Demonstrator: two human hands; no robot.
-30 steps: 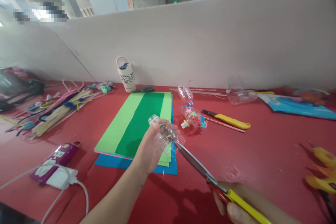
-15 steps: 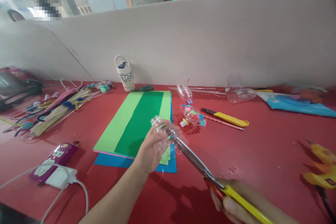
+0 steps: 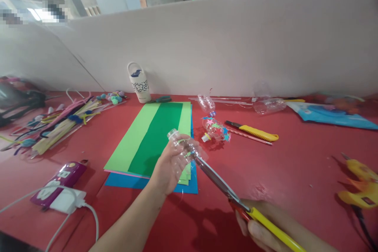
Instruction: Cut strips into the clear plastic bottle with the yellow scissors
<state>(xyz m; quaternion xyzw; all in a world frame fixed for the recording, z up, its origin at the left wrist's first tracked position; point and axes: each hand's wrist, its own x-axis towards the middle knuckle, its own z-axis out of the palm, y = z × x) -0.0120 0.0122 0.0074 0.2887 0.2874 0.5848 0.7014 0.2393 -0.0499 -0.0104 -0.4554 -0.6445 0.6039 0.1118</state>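
Note:
My left hand [image 3: 167, 167] is wrapped round the top part of a clear plastic bottle [image 3: 184, 146], its open neck pointing up and to the left. My right hand [image 3: 261, 230] grips the yellow and red handles of a pair of scissors [image 3: 224, 187] at the lower right. The grey blades run up and left to the bottle, and their tips meet the plastic just beside my left fingers. Both hands are raised over the red table [image 3: 280, 165], above the near right corner of a stack of green and blue paper sheets [image 3: 153, 138].
A decorated bottle piece [image 3: 215, 129], a yellow utility knife [image 3: 254, 130] and a pencil lie behind the hands. Pipe cleaners and pompoms [image 3: 59, 122] spread at the left. A purple power strip with a white plug [image 3: 60, 187] sits near left. A yellow glue gun [image 3: 362, 185] lies at right.
The hands, bottle and scissors have stayed almost where they were, shifting only slightly in the view. The grip of both hands is the same.

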